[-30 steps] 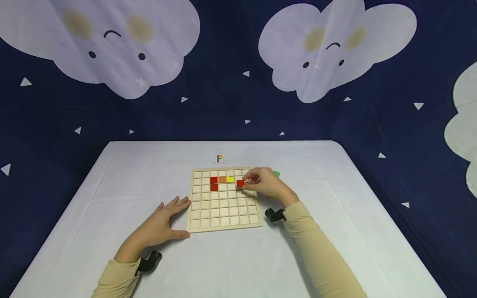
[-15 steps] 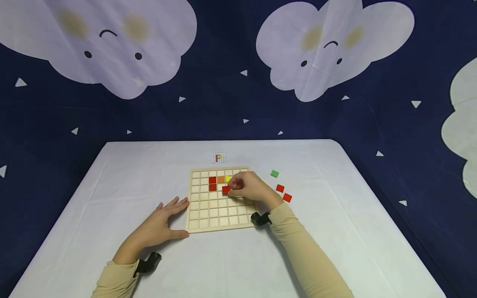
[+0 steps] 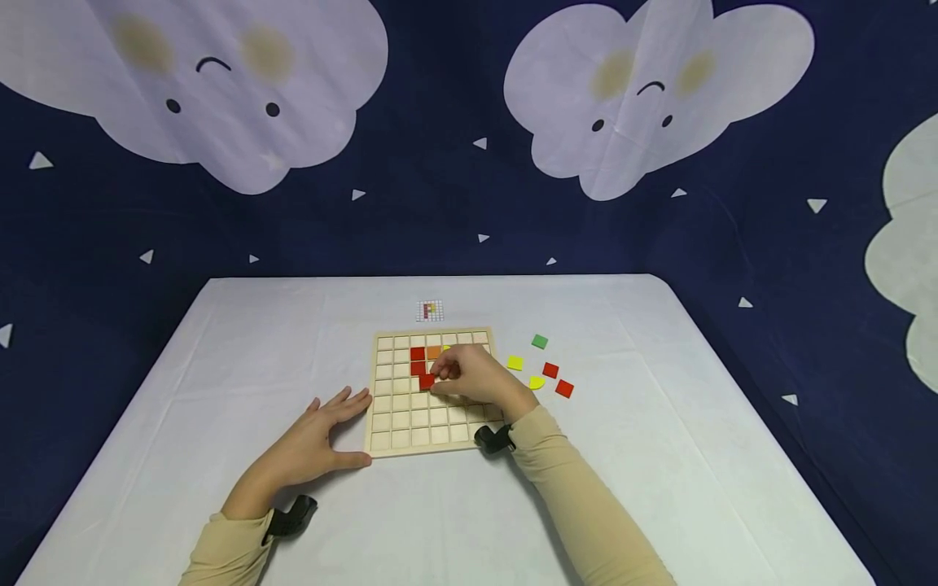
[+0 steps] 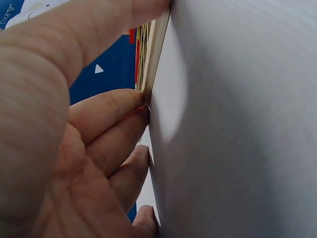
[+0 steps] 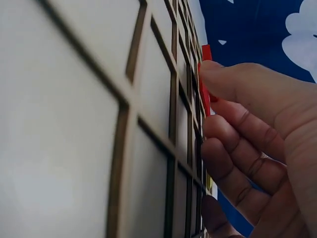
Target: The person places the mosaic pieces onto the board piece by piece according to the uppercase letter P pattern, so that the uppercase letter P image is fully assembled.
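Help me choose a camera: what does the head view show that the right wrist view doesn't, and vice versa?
Only head: the left hand, the small pattern card, the green tile.
Only right wrist: the palm side of the right hand.
Both: the right hand pinching a red tile, the board, the blue cloth.

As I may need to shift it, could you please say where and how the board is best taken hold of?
The board probably grips best by its left and right edges, one hand from each side: it lies flat, the left hand touches its left edge, and that hold should avoid the tiles set in it.
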### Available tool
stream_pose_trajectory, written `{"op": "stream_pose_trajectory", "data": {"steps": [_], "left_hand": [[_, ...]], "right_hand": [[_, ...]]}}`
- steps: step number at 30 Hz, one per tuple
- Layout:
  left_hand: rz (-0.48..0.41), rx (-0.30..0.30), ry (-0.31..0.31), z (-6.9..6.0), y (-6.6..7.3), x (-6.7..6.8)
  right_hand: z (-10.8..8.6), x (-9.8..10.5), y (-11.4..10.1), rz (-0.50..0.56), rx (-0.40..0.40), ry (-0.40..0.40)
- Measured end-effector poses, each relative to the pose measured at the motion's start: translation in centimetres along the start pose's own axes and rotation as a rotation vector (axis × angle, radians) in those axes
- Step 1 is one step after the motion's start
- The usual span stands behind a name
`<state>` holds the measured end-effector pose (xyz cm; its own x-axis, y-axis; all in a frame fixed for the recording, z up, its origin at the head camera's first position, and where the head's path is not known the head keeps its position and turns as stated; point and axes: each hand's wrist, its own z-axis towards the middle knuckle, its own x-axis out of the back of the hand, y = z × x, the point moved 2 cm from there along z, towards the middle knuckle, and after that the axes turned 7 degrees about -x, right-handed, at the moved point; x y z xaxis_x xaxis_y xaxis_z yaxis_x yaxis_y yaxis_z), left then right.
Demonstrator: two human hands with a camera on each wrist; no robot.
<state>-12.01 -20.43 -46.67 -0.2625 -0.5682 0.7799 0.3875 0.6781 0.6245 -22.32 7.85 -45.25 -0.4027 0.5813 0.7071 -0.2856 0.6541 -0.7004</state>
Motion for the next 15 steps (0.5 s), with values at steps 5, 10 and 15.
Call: {"op": "stream_pose_trajectory", "data": {"steps": [5,10,15], "left_hand": [[0.003,-0.005,-0.001,0.0,0.0,0.0],[0.001,-0.007,-0.001,0.0,0.1,0.1],[-0.004,-0.009,-0.002,-0.1,0.1,0.1]], "right_hand": [[0.2,-0.3,-0.5,-0.033,0.034,0.011],[0.3,-0.5,-1.0,-0.079,0.036,0.014],[0.5,-0.6,-1.3,-0.106,0.034,0.017]]}}
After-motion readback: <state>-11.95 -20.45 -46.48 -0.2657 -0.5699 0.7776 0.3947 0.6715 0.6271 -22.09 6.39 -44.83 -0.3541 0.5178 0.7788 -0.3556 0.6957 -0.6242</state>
